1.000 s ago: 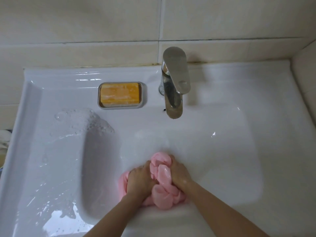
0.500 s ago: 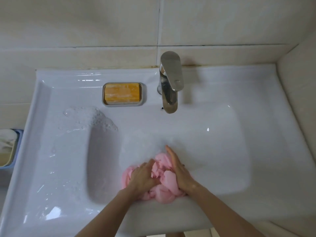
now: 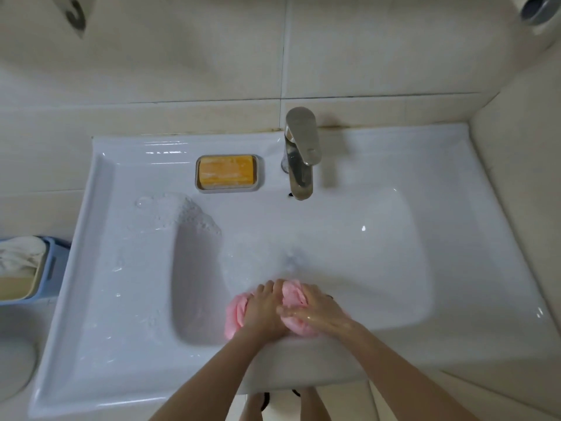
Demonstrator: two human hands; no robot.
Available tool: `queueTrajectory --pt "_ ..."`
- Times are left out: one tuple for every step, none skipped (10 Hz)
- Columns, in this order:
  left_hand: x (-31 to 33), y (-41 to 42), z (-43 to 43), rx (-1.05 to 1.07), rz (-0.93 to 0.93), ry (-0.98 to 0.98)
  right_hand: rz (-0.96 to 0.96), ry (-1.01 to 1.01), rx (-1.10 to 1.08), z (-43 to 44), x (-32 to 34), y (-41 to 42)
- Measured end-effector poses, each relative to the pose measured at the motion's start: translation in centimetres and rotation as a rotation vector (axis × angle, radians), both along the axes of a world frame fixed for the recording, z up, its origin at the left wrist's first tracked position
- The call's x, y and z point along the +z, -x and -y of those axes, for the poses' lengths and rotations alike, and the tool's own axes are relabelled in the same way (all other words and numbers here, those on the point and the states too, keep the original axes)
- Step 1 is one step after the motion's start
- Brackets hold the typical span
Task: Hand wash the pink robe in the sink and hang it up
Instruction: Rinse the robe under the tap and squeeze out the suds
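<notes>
Robe (image 3: 292, 294) pink, wet, tightly bunched

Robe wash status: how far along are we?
Looks done: soaping, judging by suds on the sink's left ledge; the soap bar sits in the soap dish. In hand: left hand and right hand grip the bunched pink robe in the basin, likely scrubbing or squeezing. No water visibly runs from the faucet. Left: rinse, wring, hang up.

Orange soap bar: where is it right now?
In the head view, the orange soap bar lies in a grey dish on the back ledge of the sink, just left of the faucet.
</notes>
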State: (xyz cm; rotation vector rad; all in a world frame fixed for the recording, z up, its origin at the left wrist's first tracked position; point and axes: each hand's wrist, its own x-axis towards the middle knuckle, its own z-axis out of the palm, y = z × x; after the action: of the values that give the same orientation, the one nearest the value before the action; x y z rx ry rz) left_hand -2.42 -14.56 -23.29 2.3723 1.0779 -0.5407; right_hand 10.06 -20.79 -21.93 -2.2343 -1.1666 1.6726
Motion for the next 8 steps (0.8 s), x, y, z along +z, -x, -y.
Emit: queueTrajectory --pt "1.5 -0.2 -0.6 0.071 -0.051 0.009 0.188 -0.022 -0.059 -0.5 0.0 0.5" --pt "0.8 -0.6 -1.0 0.246 -0.041 0.066 0.295 0.001 -0.019 -1.2 -0.2 0.8" --pt "0.8 -0.9 -1.0 0.288 -0.048 0.077 0.268 -0.062 -0.007 -1.1 0.2 0.3" --pt "0.8 -1.0 -1.1 0.304 -0.041 0.066 0.329 -0.06 0.012 -1.5 0.4 0.9" --pt "0.4 -1.1 -1.3 0.303 -0.058 0.067 0.413 -0.122 0.151 -1.6 0.2 1.5" --pt "0.0 -1.3 -1.3 0.244 -0.1 0.096 0.436 -0.084 0.128 -2.0 -0.8 1.5" --pt "-0.2 -1.4 -1.3 0.224 -0.103 0.099 0.437 -0.038 0.074 -2.6 -1.2 1.6" --pt "-0.5 -1.3 -1.4 0.231 -0.051 0.119 0.444 -0.056 0.053 -2.7 -1.1 1.6"
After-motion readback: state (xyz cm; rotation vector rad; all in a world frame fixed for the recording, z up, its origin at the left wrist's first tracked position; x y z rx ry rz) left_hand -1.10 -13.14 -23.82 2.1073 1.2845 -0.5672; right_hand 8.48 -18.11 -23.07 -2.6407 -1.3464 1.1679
